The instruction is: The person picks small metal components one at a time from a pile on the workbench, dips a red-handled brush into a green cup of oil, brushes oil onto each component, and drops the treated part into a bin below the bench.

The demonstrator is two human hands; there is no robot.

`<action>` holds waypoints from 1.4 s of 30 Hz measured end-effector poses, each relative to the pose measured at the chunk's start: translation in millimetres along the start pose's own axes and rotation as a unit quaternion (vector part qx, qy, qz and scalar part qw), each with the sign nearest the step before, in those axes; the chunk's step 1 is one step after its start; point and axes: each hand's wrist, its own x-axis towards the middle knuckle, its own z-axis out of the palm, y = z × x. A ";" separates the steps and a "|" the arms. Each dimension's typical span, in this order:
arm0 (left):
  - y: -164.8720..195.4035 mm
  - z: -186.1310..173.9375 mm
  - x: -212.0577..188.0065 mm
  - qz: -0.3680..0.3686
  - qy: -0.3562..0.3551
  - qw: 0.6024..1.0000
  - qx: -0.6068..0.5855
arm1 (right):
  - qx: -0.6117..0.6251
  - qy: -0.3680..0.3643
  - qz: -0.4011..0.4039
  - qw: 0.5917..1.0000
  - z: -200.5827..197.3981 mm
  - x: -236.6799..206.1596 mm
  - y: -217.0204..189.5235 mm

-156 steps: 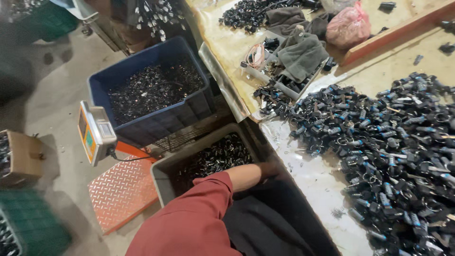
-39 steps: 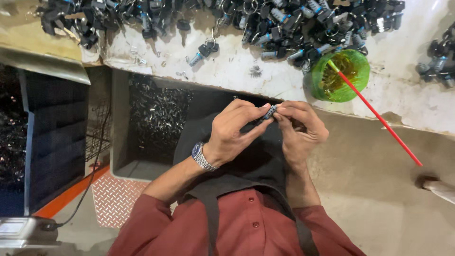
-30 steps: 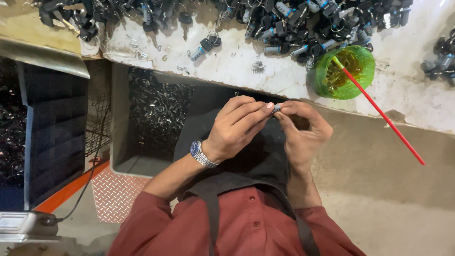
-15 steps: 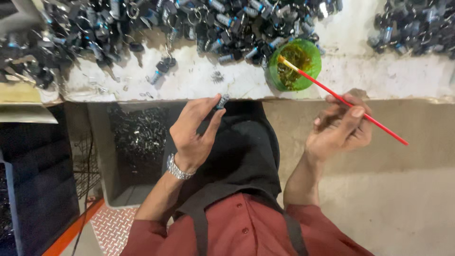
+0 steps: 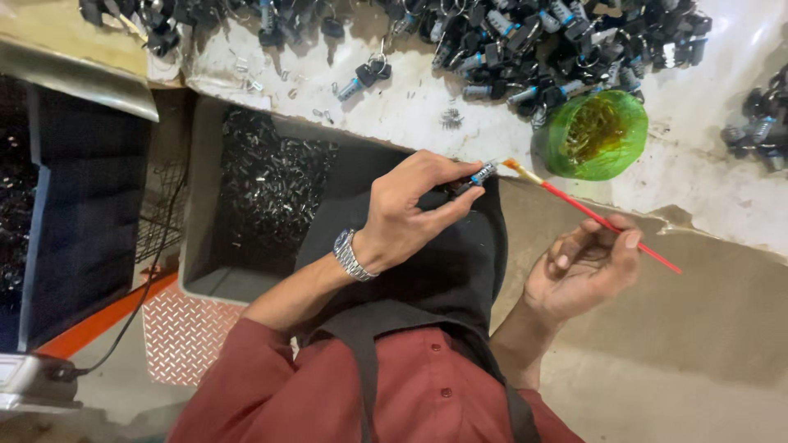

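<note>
As before, brush [image 5: 603, 220] nearer part [image 5: 483, 174]

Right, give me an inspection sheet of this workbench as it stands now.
Surface: pale, stained bench top, with small loose bits scattered about.
Job's things: small dark cylindrical part with a blue band; red-handled brush, its tip close to the part; green bowl on the bench.
Clutter: heap of dark parts with rings along the far edge; grey bin of dark parts below the bench.
Hands: left hand pinches the part; right hand holds the brush.
Cables: black cable running down to the device at lower left.
Surroundings: blue crate, orange-edged tread plate, black apron.
</note>
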 end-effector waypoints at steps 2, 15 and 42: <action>0.4 -0.1 1.9 0.000 0.005 1.000 -0.002 | -0.022 -0.006 -0.006 1.000 -2.8 -2.0 3.0; -10.0 -49.2 -32.7 -0.087 0.170 0.946 0.261 | -0.262 -0.001 -0.178 0.948 -6.9 35.0 -6.2; -9.3 -42.5 -7.5 -0.180 0.147 0.904 -0.360 | -0.624 -0.339 -0.277 0.648 109.4 -1.1 18.9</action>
